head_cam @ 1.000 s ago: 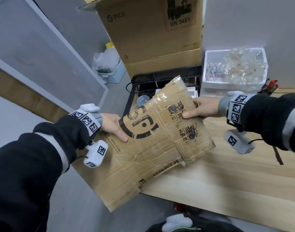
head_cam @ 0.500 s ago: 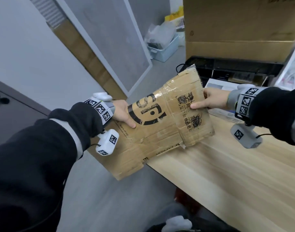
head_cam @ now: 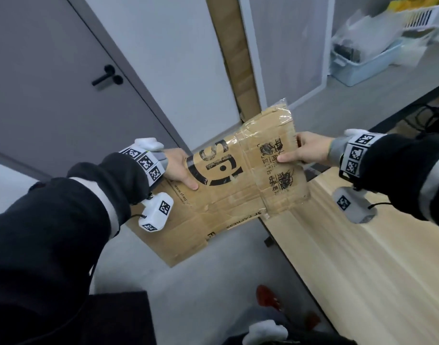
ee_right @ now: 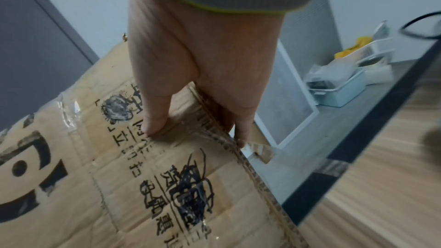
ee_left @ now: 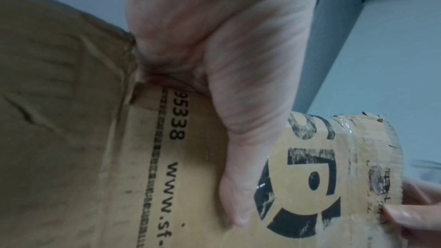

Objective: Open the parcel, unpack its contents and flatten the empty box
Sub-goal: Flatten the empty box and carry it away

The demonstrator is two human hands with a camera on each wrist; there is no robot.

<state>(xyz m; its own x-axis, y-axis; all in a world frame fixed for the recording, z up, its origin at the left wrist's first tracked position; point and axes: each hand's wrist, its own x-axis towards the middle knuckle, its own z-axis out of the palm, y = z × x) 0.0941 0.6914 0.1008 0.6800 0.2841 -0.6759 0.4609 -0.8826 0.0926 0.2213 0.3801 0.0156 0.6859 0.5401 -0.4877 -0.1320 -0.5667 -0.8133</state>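
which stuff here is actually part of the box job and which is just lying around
Part of the job:
- flattened cardboard box, held in the air
- left hand, pinching its left edge
- right hand, pinching its right edge

Just lying about:
- wooden table
- pale blue bin of clutter on the floor
- white framed panel against the wall
- grey door

We reach both dark-sleeved arms forward. Our left hand [head_cam: 180, 168] pinches the flattened brown cardboard box [head_cam: 228, 185] at its nine o'clock edge, thumb on top. Our right hand [head_cam: 305, 151] grips the three o'clock edge, thumb on top and fingers [ee_right: 241, 129] curled beneath.
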